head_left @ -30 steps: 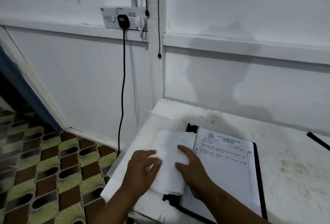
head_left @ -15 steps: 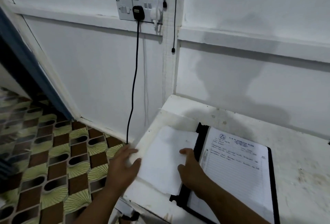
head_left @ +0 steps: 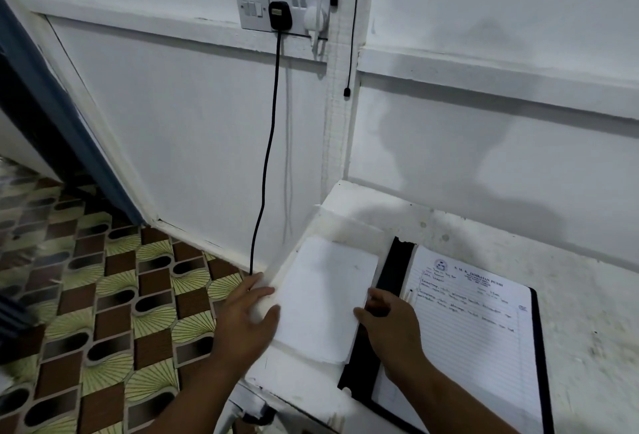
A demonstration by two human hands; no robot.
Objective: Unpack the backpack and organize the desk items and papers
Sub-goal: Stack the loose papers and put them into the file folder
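Between the hands lies a stack of papers (head_left: 320, 298); left hand (head_left: 247, 319) and right hand (head_left: 390, 323), fingers loosely spread, press its sides: squaring the edges evenly would suit before letting go

the white lined sheet (head_left: 477, 323) in the open black folder (head_left: 394, 267) carries a printed heading beside a round blue crest (head_left: 440, 265); it reads roughly "s. m. k. jambatan putih". the blue handwritten lines beneath it are too small to read.
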